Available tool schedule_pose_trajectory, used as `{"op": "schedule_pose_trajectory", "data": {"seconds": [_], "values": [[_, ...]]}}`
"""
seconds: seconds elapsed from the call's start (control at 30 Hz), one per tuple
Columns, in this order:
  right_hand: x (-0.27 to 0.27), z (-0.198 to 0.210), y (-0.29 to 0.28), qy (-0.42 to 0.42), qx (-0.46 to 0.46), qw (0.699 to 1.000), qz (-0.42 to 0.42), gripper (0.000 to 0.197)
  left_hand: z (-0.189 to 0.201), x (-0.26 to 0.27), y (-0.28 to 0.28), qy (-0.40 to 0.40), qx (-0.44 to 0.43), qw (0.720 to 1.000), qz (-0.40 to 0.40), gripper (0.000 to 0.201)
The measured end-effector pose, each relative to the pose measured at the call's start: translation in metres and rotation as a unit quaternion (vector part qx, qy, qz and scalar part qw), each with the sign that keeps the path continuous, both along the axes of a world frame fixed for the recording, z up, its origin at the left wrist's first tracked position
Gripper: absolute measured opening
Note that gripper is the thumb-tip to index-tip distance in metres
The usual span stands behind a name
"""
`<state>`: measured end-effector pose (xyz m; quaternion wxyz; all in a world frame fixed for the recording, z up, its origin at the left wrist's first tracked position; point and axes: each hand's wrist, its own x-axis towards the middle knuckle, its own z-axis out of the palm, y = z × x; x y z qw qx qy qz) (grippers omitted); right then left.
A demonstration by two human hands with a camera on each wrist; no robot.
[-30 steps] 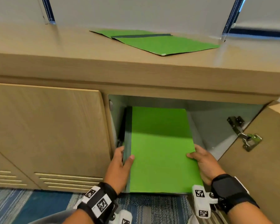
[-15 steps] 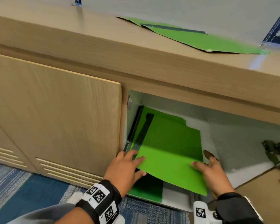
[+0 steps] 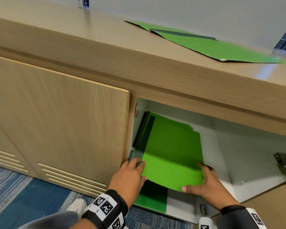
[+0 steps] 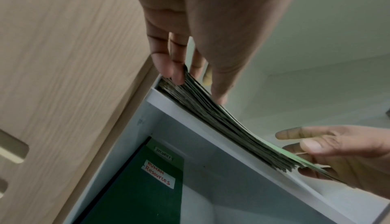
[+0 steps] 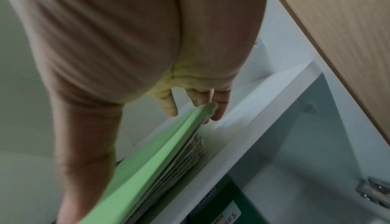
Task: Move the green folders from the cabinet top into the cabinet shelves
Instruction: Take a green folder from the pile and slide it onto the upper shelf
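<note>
A bright green folder (image 3: pixel 172 154) lies on a stack on the upper shelf of the open cabinet, its near edge overhanging the shelf front (image 4: pixel 211 131). My left hand (image 3: pixel 130 172) pinches the stack's near left corner (image 4: pixel 190 84), fingers on one side and thumb on the other. The near right corner is in my right hand (image 3: pixel 205 182), thumb on top and fingers beneath (image 4: pixel 312 146); the right wrist view shows the folder's edge (image 5: pixel 147 169) against those fingers. Two more green folders (image 3: pixel 221 47) lie overlapped on the cabinet top at the back right.
A dark green folder (image 4: pixel 137 186) labelled Human Resources lies on the lower shelf. The closed wooden door (image 3: pixel 64 121) stands just left of the opening. At the right the open door (image 3: pixel 271 212) hangs on a metal hinge (image 3: pixel 284 167). Blue carpet and a shoe (image 3: pixel 78 205) show below.
The folder has gone from tilted and mostly outside the opening to lying deep on the upper shelf. Both hands followed it in and still hold its near corners.
</note>
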<state>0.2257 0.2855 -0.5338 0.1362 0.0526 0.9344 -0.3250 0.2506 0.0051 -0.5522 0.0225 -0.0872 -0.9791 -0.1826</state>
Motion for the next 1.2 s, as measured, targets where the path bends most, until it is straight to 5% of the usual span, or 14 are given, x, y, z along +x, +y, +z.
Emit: {"op": "schedule_pose_trajectory", "data": {"seconds": [0.2, 0.77, 1.0, 1.2], "values": [[-0.002, -0.012, -0.007, -0.012, 0.018, 0.999, 0.047, 0.142, 0.004, 0.001, -0.002, -0.006, 0.006, 1.0, 0.011, 0.056], [-0.027, -0.035, -0.012, 0.06, 0.102, 0.993, 0.009, 0.11, 0.003, -0.004, -0.005, -0.037, 0.0, 0.999, 0.007, 0.053], [-0.027, -0.031, -0.016, 0.071, 0.116, 0.991, 0.014, 0.096, -0.015, -0.005, 0.0, -0.053, 0.033, 0.998, -0.011, 0.066], [-0.01, 0.001, -0.025, 0.049, 0.167, 0.984, 0.025, 0.116, 0.005, -0.006, -0.005, -0.064, 0.066, 0.996, -0.024, 0.068]]}}
